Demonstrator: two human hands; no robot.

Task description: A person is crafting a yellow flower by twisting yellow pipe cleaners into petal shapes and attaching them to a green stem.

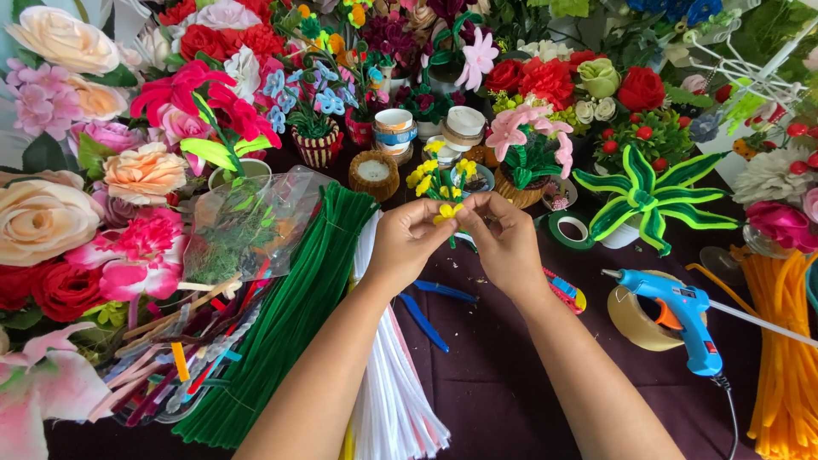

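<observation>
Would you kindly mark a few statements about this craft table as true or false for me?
1. Both hands, left hand and right hand, pinch a small yellow flower. True.
2. The glue gun is red. False: it is blue with an orange trigger.
3. A bundle of green pipe cleaners lies to the left of the left forearm. True.
4. The roll of tape sits on the left hand's side. False: it lies to the right, beside the glue gun.
5. The yellow pipe cleaners lie at the right edge. True.
</observation>
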